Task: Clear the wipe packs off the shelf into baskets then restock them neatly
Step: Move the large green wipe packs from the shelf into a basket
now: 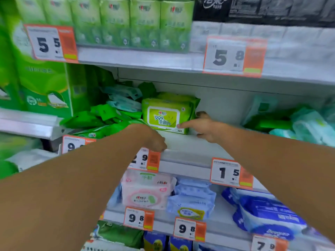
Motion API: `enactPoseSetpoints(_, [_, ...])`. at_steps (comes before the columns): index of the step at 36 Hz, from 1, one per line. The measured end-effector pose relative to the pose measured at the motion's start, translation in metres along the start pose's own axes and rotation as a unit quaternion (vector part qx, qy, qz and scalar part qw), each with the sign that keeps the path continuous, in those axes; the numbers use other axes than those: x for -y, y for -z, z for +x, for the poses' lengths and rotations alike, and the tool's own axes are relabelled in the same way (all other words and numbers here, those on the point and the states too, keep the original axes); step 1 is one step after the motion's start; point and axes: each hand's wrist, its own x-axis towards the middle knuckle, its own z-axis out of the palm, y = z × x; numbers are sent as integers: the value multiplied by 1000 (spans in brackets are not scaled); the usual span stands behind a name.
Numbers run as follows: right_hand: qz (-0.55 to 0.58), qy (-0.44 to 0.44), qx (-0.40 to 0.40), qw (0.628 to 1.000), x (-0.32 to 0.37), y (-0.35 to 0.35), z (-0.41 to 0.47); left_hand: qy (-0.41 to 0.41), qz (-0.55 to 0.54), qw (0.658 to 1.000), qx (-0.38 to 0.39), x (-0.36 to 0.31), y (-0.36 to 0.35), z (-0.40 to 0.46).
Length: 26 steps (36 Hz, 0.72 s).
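Note:
A lime-green wipe pack (167, 115) stands upright on the white middle shelf (190, 144), with another like it behind. My right hand (204, 126) grips its right side, thumb across the front lower corner, fingers behind it. My left hand (154, 139) hangs with fingers curled downward at the shelf's front edge, just left of and below the pack; what the fingers touch is hidden. Left of the pack lies a loose heap of dark green wipe packs (101, 118) and pale teal ones (125, 98).
Price tags (145, 159) hang along the shelf edges. Green tissue bundles (130, 22) fill the shelf above, a tall green pack (36, 84) stands at left. Teal and green packs (299, 124) pile at right. Pink (146, 189) and blue packs (192, 198) sit below.

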Motion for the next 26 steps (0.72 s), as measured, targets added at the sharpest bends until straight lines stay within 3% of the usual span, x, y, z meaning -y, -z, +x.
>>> enactPoseSetpoints(4, [58,-5,52,997,14,-14,23,-35,11,999,-6,-1,9,-3])
enactPoseSetpoints(14, [84,38,19,996,8,-22,37,-27,-17,999,32,2,9,-3])
enactPoseSetpoints(18, [76,20,14,997,1,1,19,-31,-96,995,-28,-6,7,-16])
enactPoseSetpoints(20, [92,4,2,996,-1,19,3,-31,-92,995,-38,-8,4,-23])
enactPoseSetpoints(24, [193,-42,56,979,-8,60,-46,-11,-63,996,-54,-10,-1,-26])
enactPoseSetpoints(26, [235,-40,71,969,-14,79,-70,-23,-176,979,-104,-10,1,-31])
